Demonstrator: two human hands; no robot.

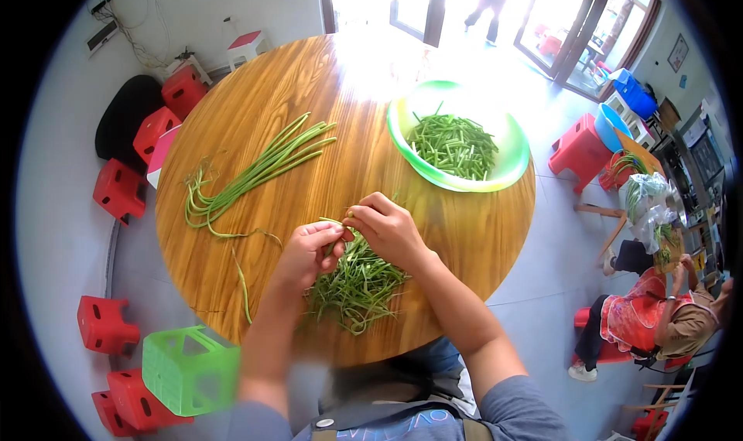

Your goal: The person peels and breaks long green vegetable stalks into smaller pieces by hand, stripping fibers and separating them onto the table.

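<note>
We've got a thin green stem (330, 221) pinched in the fingertips of our left hand (309, 251) and right hand (385, 228), mid-frame, by a leafy pile (360, 282). Guessing it's feather-light, bendy, easy to snap, so pinch softly near the end. Wooden table (352, 158) edge is close at bottom centre, but there's bare wood between the long stems (271, 166), upper left, and green-rimmed bowl (457, 184), upper right.
</note>
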